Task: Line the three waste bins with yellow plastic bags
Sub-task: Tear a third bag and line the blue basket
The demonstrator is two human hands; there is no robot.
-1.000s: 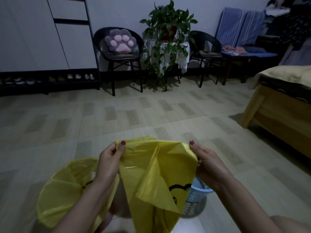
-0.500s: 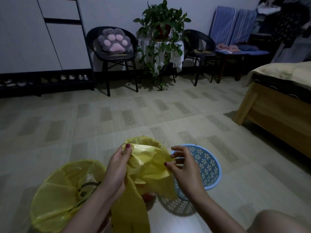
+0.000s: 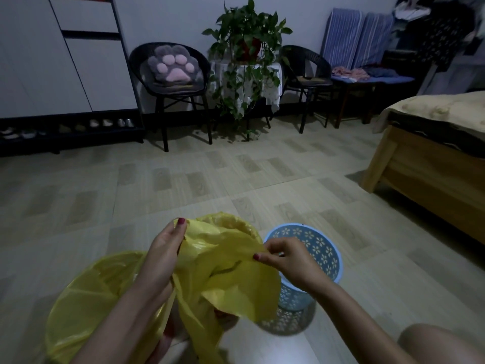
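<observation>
Yellow plastic bag (image 3: 225,269): left hand (image 3: 164,254) and right hand (image 3: 287,258) are pinching its rim; spread it fully before lowering over the blue bin (image 3: 322,248).

The room is dim. A potted plant (image 3: 246,46) with trailing vines stands on a small cloth-covered stand (image 3: 273,82) against the pale back wall (image 3: 168,19). Left of the plant sits a dark round chair (image 3: 168,82) holding a paw-shaped cushion (image 3: 173,64); further left, white cabinets (image 3: 52,56) rise over a low dark shoe rack (image 3: 68,130). Right of the plant is a second dark chair (image 3: 307,74), then a bench (image 3: 372,80) with blue striped cushions (image 3: 357,38) and clothes. Nearer and right of the plant, a wooden bed (image 3: 430,166) carries a beige cover. Wood-patterned tiles form the floor (image 3: 183,179).
</observation>
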